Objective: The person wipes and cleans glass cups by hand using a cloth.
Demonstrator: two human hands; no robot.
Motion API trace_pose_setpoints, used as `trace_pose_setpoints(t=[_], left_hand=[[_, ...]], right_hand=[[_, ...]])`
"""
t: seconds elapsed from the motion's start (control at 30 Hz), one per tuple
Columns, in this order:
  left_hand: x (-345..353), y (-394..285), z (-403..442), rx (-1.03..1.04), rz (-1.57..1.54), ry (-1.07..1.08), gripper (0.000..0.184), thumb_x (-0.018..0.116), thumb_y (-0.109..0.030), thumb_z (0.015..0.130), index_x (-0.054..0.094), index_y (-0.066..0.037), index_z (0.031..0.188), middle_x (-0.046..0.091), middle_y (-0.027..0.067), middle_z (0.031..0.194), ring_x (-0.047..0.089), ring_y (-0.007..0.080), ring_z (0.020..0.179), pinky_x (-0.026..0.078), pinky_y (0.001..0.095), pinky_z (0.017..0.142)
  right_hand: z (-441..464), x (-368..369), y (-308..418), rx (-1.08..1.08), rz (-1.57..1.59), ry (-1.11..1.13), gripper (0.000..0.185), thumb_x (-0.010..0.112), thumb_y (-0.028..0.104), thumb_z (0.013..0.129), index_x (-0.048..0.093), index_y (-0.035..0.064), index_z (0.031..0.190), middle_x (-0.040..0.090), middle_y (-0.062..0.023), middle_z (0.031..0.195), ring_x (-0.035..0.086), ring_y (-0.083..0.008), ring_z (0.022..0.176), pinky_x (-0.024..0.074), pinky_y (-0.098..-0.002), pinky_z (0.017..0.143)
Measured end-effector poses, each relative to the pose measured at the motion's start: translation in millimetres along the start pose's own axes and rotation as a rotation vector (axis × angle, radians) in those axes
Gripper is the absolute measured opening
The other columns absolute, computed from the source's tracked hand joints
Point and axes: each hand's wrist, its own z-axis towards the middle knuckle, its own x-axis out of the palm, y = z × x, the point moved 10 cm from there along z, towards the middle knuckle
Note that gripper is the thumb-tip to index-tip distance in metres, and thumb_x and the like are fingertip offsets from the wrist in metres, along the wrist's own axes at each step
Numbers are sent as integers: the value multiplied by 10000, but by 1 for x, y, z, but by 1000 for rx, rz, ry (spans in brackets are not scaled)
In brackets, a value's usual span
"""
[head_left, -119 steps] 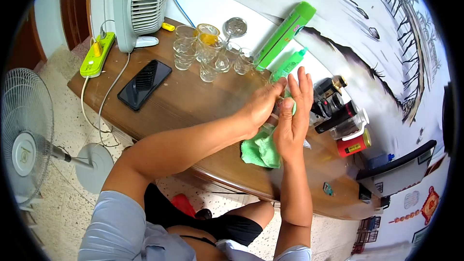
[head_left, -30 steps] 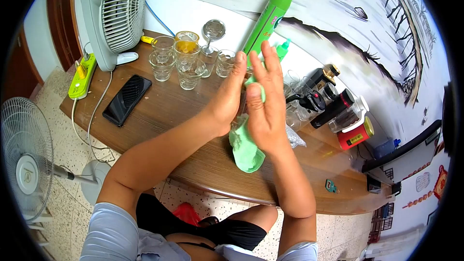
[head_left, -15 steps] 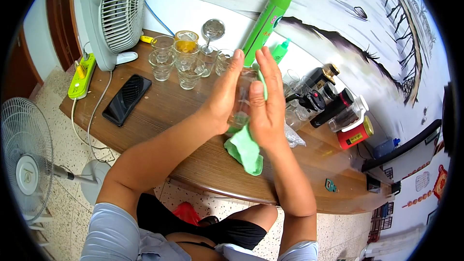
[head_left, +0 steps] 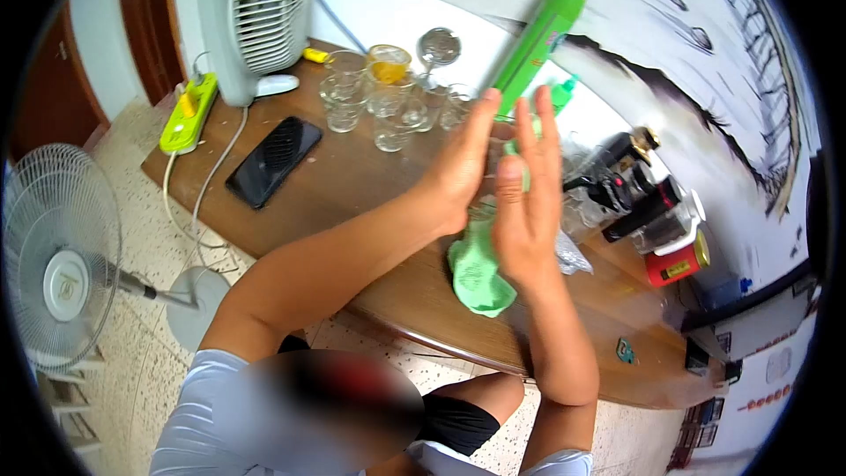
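1. the fingers of both hands are straight and uncurled: those of the left hand (head_left: 464,163) lie together, seen edge-on, while on the right hand (head_left: 527,216) the thumb stands off and the fingertips spread slightly.
2. the palms face each other, fingertips pointing up and away, with a clear drinking glass (head_left: 498,148) sandwiched between them, partly hidden.
3. a soft light-green cloth (head_left: 480,273) shows between right thumb and fingers and drapes below the heels of the hands; whether it touches the brown wooden tabletop (head_left: 352,242) beneath, i cannot tell.
4. the left wrist bends back, its forearm slanting from lower left; the right forearm rises almost upright. both elbows are bent, under pale grey-blue sleeves (head_left: 198,405).
5. a crinkled silver packet (head_left: 574,256) sits just beside the right wrist.
6. beyond the left hand stand clustered clear glasses (head_left: 394,128); nearer its forearm lies a black rectangular phone (head_left: 275,161).
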Motion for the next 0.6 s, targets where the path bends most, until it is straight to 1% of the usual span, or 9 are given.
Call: trace_pose_setpoints(t=[0.07, 0.1, 0.2, 0.37, 0.43, 0.47, 0.5, 0.53, 0.6], left_hand=[[1, 4, 4, 6, 32, 30, 829, 461, -710, 1030, 446, -67, 1551, 575, 184, 1414, 607, 276, 1265, 527, 437, 1041], [6, 6, 4, 21, 38, 93, 764, 450, -696, 1043, 501, -83, 1496, 650, 134, 1264, 656, 235, 1117, 565, 399, 897], [11, 22, 3, -49, 8, 89, 636, 450, -683, 1052, 570, -120, 1323, 656, 52, 1051, 640, 142, 846, 516, 308, 672], [21, 28, -9, -73, -39, 14, 697, 455, -731, 1039, 568, -108, 1332, 630, 10, 933, 622, 101, 809, 530, 286, 654], [17, 30, -9, -66, -1, -11, 732, 426, -755, 1036, 594, -99, 1313, 632, 13, 942, 623, 99, 810, 533, 283, 660], [11, 41, -9, -178, 11, -23, 743, 414, -759, 1036, 630, -87, 1269, 637, 15, 950, 626, 93, 813, 532, 286, 659], [9, 40, -9, -177, 26, -33, 735, 423, -752, 1038, 635, -82, 1252, 635, 13, 947, 623, 93, 812, 530, 284, 659], [8, 40, -9, -176, 41, -43, 727, 431, -745, 1040, 641, -78, 1236, 632, 11, 944, 621, 94, 811, 527, 283, 659], [13, 32, -7, -108, 118, 27, 728, 469, -735, 1033, 622, -56, 1244, 628, 20, 961, 617, 98, 834, 522, 281, 672]], right_hand=[[4, -7, -4, 24, 75, -28, 545, 432, 344, 1144, 470, 23, 1584, 332, -261, 1681, 353, -408, 1548, 301, -494, 1249], [7, -11, -6, 56, 84, -50, 527, 435, 348, 1146, 523, 10, 1541, 438, -241, 1611, 458, -359, 1471, 371, -456, 1201], [3, -14, -33, 300, 430, -38, 523, 436, 380, 1150, 592, -31, 1434, 604, -186, 1444, 573, -265, 1319, 392, -395, 1166], [9, -33, -48, 315, 485, -104, 486, 451, 357, 1154, 652, -56, 1312, 682, -140, 1284, 588, -193, 1211, 398, -356, 1117], [5, -32, -59, 369, 478, -112, 439, 481, 343, 1153, 670, -30, 1285, 682, -83, 1189, 587, -148, 1093, 430, -310, 1006], [1, -30, -64, 416, 493, -111, 424, 490, 340, 1152, 676, -22, 1273, 679, -61, 1145, 584, -124, 1030, 442, -286, 947], [-2, -27, -69, 461, 507, -110, 410, 499, 337, 1151, 682, -14, 1261, 676, -40, 1101, 581, -100, 968, 454, -261, 888], [5, -32, -60, 290, 357, -181, 372, 512, 324, 1151, 698, 8, 1216, 635, 14, 987, 514, -37, 799, 407, -206, 717], [-1, -28, -73, 385, 398, -140, 369, 510, 322, 1152, 700, 9, 1197, 619, 23, 956, 501, -29, 761, 394, -199, 682]])
